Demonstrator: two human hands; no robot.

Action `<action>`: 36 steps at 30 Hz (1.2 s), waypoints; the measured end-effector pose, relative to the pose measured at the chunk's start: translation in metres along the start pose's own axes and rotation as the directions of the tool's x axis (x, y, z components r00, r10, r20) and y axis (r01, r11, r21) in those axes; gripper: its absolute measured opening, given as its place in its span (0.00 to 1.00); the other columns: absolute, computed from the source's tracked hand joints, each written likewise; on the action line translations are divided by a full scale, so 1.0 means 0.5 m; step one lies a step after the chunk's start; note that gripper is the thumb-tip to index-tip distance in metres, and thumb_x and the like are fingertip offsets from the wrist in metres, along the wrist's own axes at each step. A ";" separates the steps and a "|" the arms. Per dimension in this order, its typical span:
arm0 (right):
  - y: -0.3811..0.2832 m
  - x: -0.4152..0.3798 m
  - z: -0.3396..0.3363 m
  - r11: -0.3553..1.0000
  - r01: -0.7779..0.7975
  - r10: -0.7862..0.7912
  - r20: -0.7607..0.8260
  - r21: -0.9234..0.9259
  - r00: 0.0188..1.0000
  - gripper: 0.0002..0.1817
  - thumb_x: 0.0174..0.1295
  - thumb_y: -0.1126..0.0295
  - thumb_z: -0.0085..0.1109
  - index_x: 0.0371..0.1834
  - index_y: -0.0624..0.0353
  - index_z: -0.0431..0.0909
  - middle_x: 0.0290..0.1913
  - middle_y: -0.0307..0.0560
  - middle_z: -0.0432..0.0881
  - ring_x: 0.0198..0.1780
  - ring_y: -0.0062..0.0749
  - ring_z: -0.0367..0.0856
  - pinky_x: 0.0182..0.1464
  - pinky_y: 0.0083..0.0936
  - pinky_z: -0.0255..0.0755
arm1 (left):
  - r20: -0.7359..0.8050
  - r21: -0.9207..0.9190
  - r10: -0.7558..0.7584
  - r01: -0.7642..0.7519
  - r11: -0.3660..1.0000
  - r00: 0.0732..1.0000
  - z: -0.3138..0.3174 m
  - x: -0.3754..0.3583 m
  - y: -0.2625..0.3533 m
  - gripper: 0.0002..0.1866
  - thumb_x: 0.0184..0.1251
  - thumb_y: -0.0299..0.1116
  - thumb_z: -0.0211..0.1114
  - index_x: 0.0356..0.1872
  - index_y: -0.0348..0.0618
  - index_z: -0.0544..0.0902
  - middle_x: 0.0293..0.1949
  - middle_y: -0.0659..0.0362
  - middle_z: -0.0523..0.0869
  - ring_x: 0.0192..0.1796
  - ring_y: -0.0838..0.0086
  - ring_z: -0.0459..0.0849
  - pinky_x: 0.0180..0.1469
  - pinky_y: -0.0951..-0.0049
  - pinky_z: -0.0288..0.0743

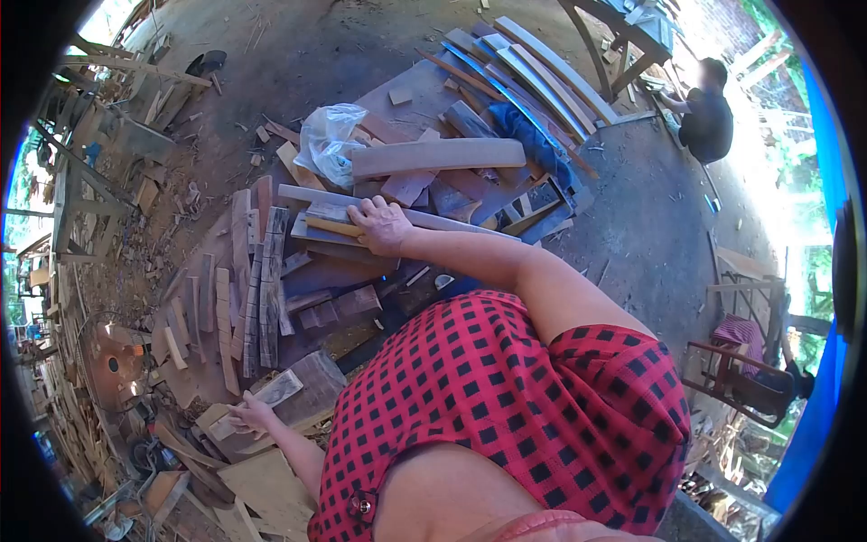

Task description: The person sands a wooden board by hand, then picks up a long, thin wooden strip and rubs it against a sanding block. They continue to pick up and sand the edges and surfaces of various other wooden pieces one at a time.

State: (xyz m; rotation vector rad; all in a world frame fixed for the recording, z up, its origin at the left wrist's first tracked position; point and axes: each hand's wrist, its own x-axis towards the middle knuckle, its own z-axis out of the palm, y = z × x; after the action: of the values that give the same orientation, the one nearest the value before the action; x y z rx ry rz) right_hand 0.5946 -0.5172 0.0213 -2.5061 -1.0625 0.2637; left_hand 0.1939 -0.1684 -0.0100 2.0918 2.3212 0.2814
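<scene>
My right hand (384,226) lies over a stack of narrow wooden pieces in the middle, its fingers curled on a grey-brown wooden piece (329,210). A yellowish wooden strip (332,226) runs to the thumb side of that hand. At the lower left, my left hand (253,416) is beside a pale flat piece (278,389) and over a light wooden block (215,421), with its fingers apart. A thick curved wooden beam (438,157) lies beyond my right hand, next to a clear plastic bag (330,143).
Several notched wooden strips (271,289) lie left of centre. Long boards (551,77) are stacked at the upper right beside blue cloth (528,131). Another person (706,116) is at the far right, near a wooden bench (632,36). A wooden chair frame (741,384) stands at the right.
</scene>
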 end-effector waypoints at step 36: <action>-0.320 0.014 0.005 0.506 -0.178 -0.410 0.417 0.844 0.811 0.34 0.59 0.59 0.65 0.67 0.61 0.67 0.53 0.52 0.79 0.54 0.34 0.79 0.58 0.30 0.71 | -0.406 -0.174 0.344 -0.441 0.881 0.847 0.083 0.161 -0.216 0.35 0.74 0.58 0.46 0.73 0.47 0.63 0.72 0.51 0.66 0.72 0.52 0.63 0.72 0.45 0.51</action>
State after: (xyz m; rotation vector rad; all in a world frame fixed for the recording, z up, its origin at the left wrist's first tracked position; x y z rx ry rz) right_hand 0.4956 -0.4107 0.0888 -1.3950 -0.9388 1.2528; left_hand 0.0833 -0.0936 -0.0559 2.5262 1.8220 1.0040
